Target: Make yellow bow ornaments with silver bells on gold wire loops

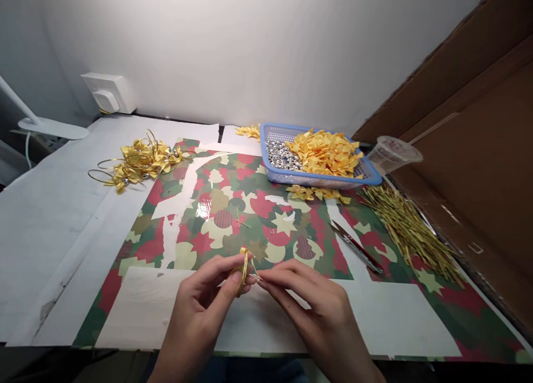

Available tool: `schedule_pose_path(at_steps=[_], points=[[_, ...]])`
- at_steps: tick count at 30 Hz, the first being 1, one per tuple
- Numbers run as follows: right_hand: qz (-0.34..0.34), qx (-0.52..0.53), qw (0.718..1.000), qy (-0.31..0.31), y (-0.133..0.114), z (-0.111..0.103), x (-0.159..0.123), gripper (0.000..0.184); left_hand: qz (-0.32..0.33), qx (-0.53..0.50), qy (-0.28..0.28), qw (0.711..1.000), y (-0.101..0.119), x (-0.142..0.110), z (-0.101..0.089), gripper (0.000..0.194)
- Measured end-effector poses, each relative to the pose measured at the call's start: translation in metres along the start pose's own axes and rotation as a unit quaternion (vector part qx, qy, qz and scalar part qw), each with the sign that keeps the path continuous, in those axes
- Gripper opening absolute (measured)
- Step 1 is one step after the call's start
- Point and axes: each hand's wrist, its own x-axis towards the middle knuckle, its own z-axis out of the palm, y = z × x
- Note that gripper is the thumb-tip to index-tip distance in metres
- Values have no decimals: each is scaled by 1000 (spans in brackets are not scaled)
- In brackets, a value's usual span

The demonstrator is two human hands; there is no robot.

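Observation:
Near the front of the table, my left hand (208, 297) pinches a small ring of gold wire (245, 272), seen almost edge-on, between thumb and fingers. Just to its right, my right hand (308, 294) has thumb and forefinger closed on a thin wire end (255, 272) that comes off the ring. Both hands are above a white paper patch on the patterned sheet (266, 244). A pair of scissors or snips (357, 247) lies to the right of my right hand, touched by neither hand.
A blue basket (325, 179) holds yellow ribbon pieces (327, 152) and silver beads (283, 155). Gold wire rings with yellow flowers (141, 161) lie at the left. Bundled gold-green stems (410, 233) and a clear plastic cup (393, 154) stand right, beside a cardboard wall (470, 155).

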Motion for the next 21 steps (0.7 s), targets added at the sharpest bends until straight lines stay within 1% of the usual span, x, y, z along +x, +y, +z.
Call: schedule_pose_path(at_steps=[1,5,8,11,17,21], points=[[-2,-9,1000,-8,1,-1,0,19,-1,-1,1,1000,0,0,0,19],[-14,-39,999,-5,-2,-3,1,15,-17,4,5,1000,1,-1,-2,20],[-48,-39,998,-7,-6,-1,2,15,-20,5,-12,1000,1,-1,-3,19],[-62,-31,998,-5,-9,2,4,14,-19,4,-31,999,1,0,-4,18],[-62,-57,996,-24,-5,2,3,17,-39,-3,6,999,7,-3,2,15],[-64,-65,995,-27,-3,1,2,16,-41,-5,13,999,9,-4,4,16]])
